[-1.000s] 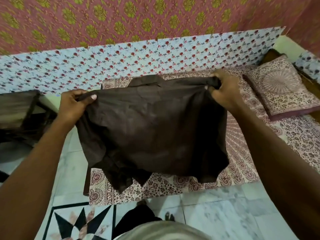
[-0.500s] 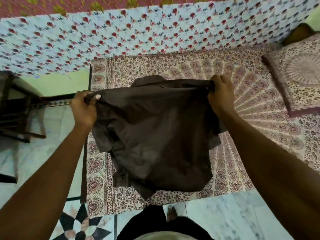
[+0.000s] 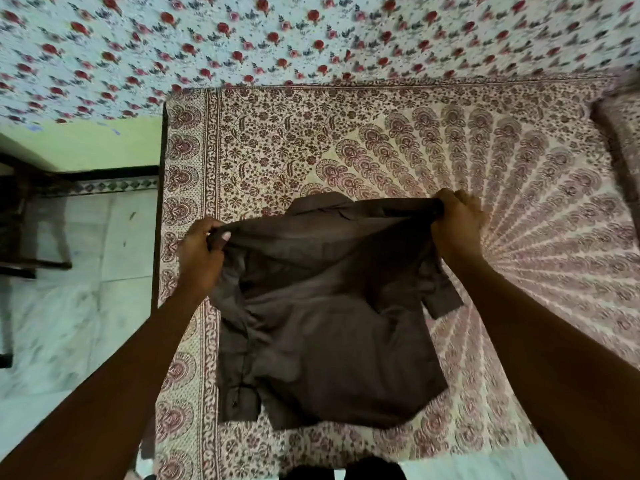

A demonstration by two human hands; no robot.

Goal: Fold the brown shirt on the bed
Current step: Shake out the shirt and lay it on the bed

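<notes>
The brown shirt (image 3: 329, 327) hangs low over the near-left part of the bed (image 3: 381, 143), its lower part resting on the patterned sheet. My left hand (image 3: 201, 258) grips its left shoulder and my right hand (image 3: 455, 226) grips its right shoulder, both fists closed on the cloth. The collar shows between my hands at the top edge. A short sleeve sticks out on the right below my right wrist. A button placket runs down the shirt's left side.
The bed's left edge (image 3: 157, 237) borders a pale marble floor (image 3: 76, 323). A dark wooden chair or table frame (image 3: 20, 237) stands at the far left. A floral cloth (image 3: 277, 39) covers the wall behind. A pillow edge (image 3: 620, 133) shows at the right.
Both hands have lowered the shirt from mid-air toward the bed, so its hem and lower body now lie on the sheet. The view has tilted further down.
</notes>
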